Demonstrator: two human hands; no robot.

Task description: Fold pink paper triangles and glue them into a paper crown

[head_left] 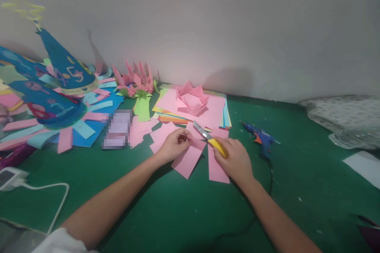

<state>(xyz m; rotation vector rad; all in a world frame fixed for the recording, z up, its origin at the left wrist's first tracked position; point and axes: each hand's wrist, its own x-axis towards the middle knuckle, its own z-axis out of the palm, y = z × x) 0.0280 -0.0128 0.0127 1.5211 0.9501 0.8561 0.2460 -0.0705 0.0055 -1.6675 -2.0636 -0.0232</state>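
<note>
My right hand [233, 157] is wrapped round the yellow handle of a utility knife [218, 147], its blade out and pointing to the upper left. The blade lies over a piece of pink paper [189, 160]. My left hand [175, 145], fingers pinched together, holds that paper by its upper left edge. Under and beside my right hand is another pink strip [217, 168]. More pink pieces [162, 134] lie just behind my left hand. Beyond both hands a folded pink paper flower [192, 101] sits on a stack of coloured paper [218, 110].
A blue glue gun [263, 136] with a black cord lies to the right. On the left stand blue cone hats [67, 63] with paper strips, a pink paper lotus [135, 79], and a phone [118, 128]. A white charger [12, 178] trails its cable across the green table [154, 213].
</note>
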